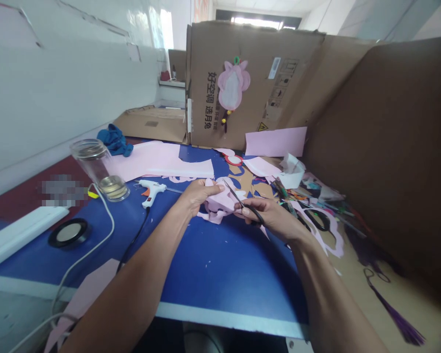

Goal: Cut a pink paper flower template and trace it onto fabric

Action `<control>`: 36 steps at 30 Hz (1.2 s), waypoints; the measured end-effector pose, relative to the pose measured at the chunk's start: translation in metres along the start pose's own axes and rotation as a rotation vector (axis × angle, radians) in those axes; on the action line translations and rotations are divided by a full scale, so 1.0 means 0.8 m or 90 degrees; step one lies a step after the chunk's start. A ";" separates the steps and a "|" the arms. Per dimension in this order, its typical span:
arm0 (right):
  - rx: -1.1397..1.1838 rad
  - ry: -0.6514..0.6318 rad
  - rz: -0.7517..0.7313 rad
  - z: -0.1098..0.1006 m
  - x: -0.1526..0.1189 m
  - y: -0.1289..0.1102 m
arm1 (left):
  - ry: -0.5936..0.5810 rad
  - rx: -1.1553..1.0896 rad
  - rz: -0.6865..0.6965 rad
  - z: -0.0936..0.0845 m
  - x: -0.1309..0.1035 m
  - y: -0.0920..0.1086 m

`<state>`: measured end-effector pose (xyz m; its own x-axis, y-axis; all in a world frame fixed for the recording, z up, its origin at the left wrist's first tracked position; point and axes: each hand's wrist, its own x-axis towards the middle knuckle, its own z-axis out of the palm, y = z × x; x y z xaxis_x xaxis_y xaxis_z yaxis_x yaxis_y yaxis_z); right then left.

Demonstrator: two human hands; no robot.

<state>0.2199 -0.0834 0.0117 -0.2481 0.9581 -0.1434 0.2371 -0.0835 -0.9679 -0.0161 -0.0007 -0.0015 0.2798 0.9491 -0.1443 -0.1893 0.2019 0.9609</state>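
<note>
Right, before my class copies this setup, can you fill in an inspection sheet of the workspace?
Surface: blue tabletop, with small pale specks on it.
Working items: pink piece, with the blades of the black-handled scissors at it.
Clutter: white glue gun, clear glass container, blue cloth and pink sheet, towards the left; purple tassel, far right.
Left grip: closed on the pink piece.
Right grip: holding the scissors by the handles.
Cables: black cord from the glue gun; white cable along the left; connections cannot be told.
Surroundings: cardboard panel behind, pink ornament on it; white wall, left.
</note>
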 end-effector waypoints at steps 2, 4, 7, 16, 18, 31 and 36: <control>0.009 -0.001 0.001 0.000 0.000 0.001 | -0.001 0.001 0.002 0.000 0.000 0.001; 0.016 -0.003 0.003 0.001 0.000 0.000 | -0.001 0.003 0.004 0.001 0.000 0.001; 0.003 0.003 0.001 0.003 -0.002 -0.005 | 0.001 0.007 0.002 0.002 0.000 0.002; -0.040 0.011 -0.004 0.002 -0.003 -0.010 | 0.000 0.023 -0.022 0.000 -0.002 0.008; -0.054 0.012 -0.005 0.001 -0.003 -0.010 | -0.001 0.024 -0.032 0.000 -0.003 0.010; -0.072 -0.041 -0.008 -0.005 -0.007 -0.011 | -0.045 0.034 -0.046 -0.008 -0.004 0.013; -0.071 -0.054 0.005 -0.008 -0.008 -0.010 | -0.063 0.054 -0.060 -0.016 -0.001 0.007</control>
<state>0.2259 -0.0873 0.0217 -0.3227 0.9307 -0.1720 0.3406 -0.0553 -0.9386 -0.0296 0.0029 0.0010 0.3845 0.8979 -0.2142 -0.0788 0.2631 0.9616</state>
